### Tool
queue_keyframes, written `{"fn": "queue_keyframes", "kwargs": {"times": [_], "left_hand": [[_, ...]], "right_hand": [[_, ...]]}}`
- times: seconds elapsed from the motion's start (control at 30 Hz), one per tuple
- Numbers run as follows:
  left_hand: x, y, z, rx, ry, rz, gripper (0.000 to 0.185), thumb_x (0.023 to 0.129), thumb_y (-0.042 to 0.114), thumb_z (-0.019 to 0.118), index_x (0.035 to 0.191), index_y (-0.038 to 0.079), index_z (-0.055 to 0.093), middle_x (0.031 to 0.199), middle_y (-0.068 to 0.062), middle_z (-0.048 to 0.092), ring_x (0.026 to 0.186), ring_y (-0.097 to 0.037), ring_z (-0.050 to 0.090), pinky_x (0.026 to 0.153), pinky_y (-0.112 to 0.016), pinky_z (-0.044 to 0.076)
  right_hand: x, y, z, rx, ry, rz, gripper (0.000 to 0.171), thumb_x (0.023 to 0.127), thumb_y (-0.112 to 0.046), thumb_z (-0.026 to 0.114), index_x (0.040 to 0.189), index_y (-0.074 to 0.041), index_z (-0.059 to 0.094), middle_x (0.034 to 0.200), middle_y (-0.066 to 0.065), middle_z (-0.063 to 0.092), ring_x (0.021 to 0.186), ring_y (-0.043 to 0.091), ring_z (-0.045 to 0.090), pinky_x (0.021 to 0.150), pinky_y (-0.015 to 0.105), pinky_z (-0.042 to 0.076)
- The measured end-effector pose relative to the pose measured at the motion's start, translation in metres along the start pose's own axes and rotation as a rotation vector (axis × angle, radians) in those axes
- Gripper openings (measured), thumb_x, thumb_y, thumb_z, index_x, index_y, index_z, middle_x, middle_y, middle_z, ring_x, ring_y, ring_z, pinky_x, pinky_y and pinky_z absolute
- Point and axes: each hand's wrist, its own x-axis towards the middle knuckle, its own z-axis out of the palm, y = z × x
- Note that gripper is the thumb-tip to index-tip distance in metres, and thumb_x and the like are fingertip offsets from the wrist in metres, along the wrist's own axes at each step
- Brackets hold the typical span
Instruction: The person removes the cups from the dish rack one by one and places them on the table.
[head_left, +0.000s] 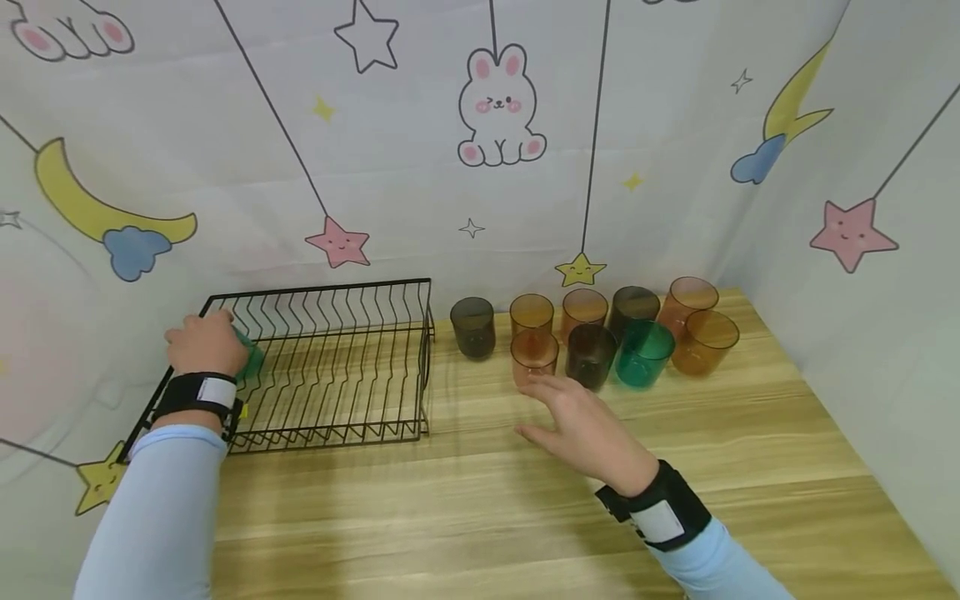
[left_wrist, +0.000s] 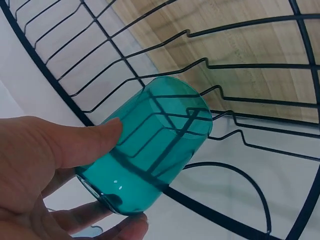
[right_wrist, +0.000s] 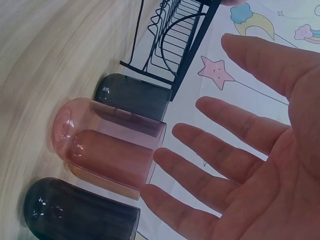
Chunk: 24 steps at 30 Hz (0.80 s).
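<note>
Right hand (head_left: 581, 429) hovers spread over the table (head_left: 525, 517), just short of a pink cup (head_left: 534, 356). Left hand (left_wrist: 45, 165) grips a green cup (left_wrist: 150, 145), tilted at the rack (left_wrist: 240, 70). Right wrist view: straight fingers (right_wrist: 200, 145) near the pink cup, holding nothing.

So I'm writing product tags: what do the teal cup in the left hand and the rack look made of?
Teal cup: clear tinted plastic or glass, glossy; the rack's wires show through it. Rack: thin bent metal wire, black coated finish, by the look.
</note>
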Motion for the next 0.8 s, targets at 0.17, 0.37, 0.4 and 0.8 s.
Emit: {"fn": "queue_keyframes", "kwargs": {"times": [0.17,0.37,0.4,0.8], "left_hand": [[-0.002,0.007,-0.009,0.028,0.022,-0.012,0.053,0.084,0.014,0.054,0.134,0.000,0.041,0.111,-0.041,0.044,0.098,-0.059,0.045,0.071,-0.059,0.044],[-0.015,0.021,-0.022,0.023,0.121,0.031,0.049,0.083,0.012,0.053,0.129,-0.001,0.045,0.104,-0.040,0.048,0.090,-0.057,0.048,0.063,-0.059,0.044],[-0.018,0.023,-0.023,0.017,0.142,0.047,0.049,0.082,0.012,0.054,0.129,-0.001,0.045,0.103,-0.040,0.049,0.088,-0.056,0.049,0.062,-0.058,0.044],[-0.066,0.076,-0.046,-0.255,0.311,0.197,0.061,0.082,0.022,0.065,0.139,0.016,0.043,0.121,-0.032,0.051,0.083,-0.050,0.054,0.044,-0.048,0.042]], "right_hand": [[0.000,0.001,-0.001,0.010,0.020,-0.004,0.050,0.081,-0.040,0.069,0.122,-0.013,0.060,0.126,0.004,0.060,0.119,0.019,0.054,0.098,0.036,0.047],[-0.002,-0.001,-0.004,0.022,0.030,-0.010,0.049,0.081,-0.039,0.069,0.122,-0.013,0.061,0.127,0.005,0.059,0.120,0.021,0.054,0.098,0.038,0.046],[-0.001,-0.001,-0.005,0.027,0.034,-0.010,0.048,0.081,-0.038,0.069,0.122,-0.014,0.061,0.127,0.005,0.059,0.120,0.021,0.054,0.098,0.038,0.046],[0.001,-0.004,-0.012,0.113,0.120,0.082,0.043,0.084,-0.041,0.065,0.120,-0.018,0.061,0.119,-0.001,0.062,0.109,0.016,0.059,0.090,0.035,0.051]]}}
